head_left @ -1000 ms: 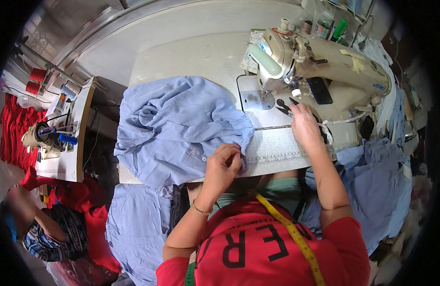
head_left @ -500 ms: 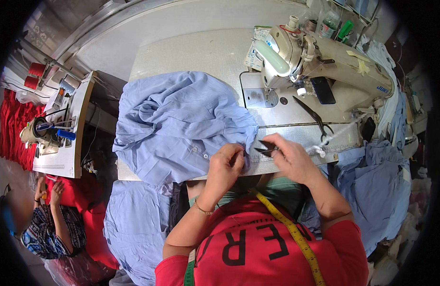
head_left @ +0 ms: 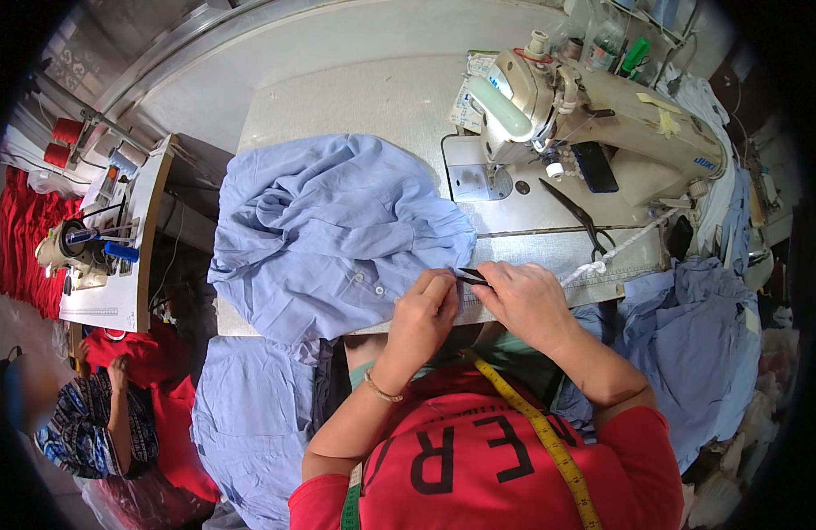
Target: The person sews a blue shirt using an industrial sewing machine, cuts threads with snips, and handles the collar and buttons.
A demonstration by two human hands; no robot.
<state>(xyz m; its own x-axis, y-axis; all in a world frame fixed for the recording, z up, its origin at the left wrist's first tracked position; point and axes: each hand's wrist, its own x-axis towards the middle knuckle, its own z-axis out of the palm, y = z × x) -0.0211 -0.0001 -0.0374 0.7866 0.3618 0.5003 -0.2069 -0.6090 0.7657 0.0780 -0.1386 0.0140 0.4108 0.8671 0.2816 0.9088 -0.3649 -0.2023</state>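
Observation:
A light blue shirt (head_left: 319, 221) with small white buttons lies bunched on the table in front of me. My left hand (head_left: 425, 309) pinches its edge at the near right corner, fingers pressed together. In my right hand (head_left: 527, 296) is a pair of small black thread snips (head_left: 472, 277), tied to a white cord (head_left: 615, 252). The snips' tips point left and reach close to my left fingertips. Whether they touch cloth or a thread there, I cannot make out.
A sewing machine (head_left: 602, 106) stands at the back right, with a dark phone (head_left: 595, 168) and black scissors (head_left: 574, 210) by it. More blue garments (head_left: 682, 353) hang at the right, others (head_left: 253, 406) at the left. A co-worker (head_left: 98, 424) handles red cloth beside another machine (head_left: 72, 247).
My right hand has moved left with the snips, whose blades have come together near my left fingers. The cord is pulled straighter. The co-worker has lifted red cloth.

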